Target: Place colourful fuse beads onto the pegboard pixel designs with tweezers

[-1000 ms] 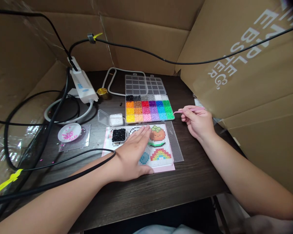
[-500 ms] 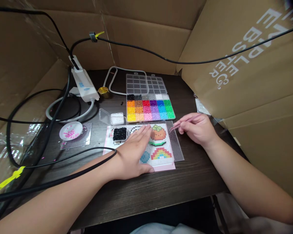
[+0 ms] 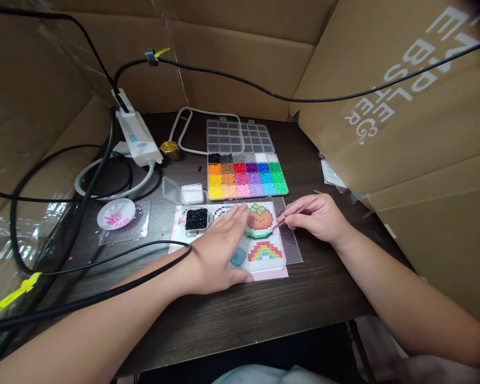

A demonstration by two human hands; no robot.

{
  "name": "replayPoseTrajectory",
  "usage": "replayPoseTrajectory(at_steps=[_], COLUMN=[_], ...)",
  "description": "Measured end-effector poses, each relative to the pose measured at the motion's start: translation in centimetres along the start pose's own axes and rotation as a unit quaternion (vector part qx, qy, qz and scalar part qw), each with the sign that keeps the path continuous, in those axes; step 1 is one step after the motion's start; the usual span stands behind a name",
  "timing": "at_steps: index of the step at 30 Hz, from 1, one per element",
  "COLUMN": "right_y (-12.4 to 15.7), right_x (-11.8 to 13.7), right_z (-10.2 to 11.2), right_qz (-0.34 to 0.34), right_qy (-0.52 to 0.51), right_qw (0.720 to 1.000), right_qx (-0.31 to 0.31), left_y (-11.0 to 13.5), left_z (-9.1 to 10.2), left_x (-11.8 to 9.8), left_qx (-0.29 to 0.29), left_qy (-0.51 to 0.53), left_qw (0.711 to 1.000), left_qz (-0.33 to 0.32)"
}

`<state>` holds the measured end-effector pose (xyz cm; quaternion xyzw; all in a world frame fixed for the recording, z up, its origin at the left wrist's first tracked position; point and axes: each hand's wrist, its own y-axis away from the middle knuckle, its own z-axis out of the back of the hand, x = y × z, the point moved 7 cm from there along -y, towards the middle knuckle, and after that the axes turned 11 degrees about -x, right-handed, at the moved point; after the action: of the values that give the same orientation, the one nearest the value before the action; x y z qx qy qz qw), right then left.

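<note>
My left hand [image 3: 220,253] lies flat with fingers stretched over a printed pattern sheet [image 3: 280,250], pressing on its middle. In my right hand [image 3: 318,218] are pink tweezers [image 3: 296,213], pinched between thumb and fingers. Their tips point at the right end of a row of green and black beads [image 3: 258,234] below the orange fruit picture [image 3: 260,216]. Whether a bead sits in the tips is too small to tell. A rainbow picture [image 3: 265,252] shows lower on the sheet. Beside my left fingers stands a small box of black beads [image 3: 196,218].
Behind the sheet is a compartment box of coloured beads [image 3: 248,176] with its lid [image 3: 240,137] raised. A white bead box [image 3: 192,194], a dish of pink beads [image 3: 116,214] and a power strip [image 3: 138,136] are at left. A black cable [image 3: 144,288] crosses my left forearm.
My right hand has moved slightly toward me, bringing the tweezer tips from the sheet's upper right edge down to the green and black bead row. My left hand stays in place.
</note>
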<state>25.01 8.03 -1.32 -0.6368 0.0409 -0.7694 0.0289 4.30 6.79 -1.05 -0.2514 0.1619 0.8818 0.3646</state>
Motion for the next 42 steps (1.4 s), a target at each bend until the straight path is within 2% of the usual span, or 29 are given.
replayPoseTrajectory(at_steps=[6, 22, 42], right_y=[0.0, -0.1, -0.3], right_x=[-0.1, 0.3, -1.0], right_z=[-0.1, -0.3, 0.6], right_qz=[-0.004, -0.003, 0.013], right_qy=[-0.012, -0.005, -0.064], right_qw=[1.0, 1.0, 0.998], right_qx=[0.007, 0.009, -0.021], left_y=[0.0, -0.1, -0.1], left_z=[0.1, -0.1, -0.1], left_x=[-0.1, 0.0, -0.1], left_qx=[0.015, 0.012, 0.007], left_qy=[0.0, 0.002, 0.003], left_qw=[1.0, 1.0, 1.0], left_qz=[0.025, 0.016, 0.006])
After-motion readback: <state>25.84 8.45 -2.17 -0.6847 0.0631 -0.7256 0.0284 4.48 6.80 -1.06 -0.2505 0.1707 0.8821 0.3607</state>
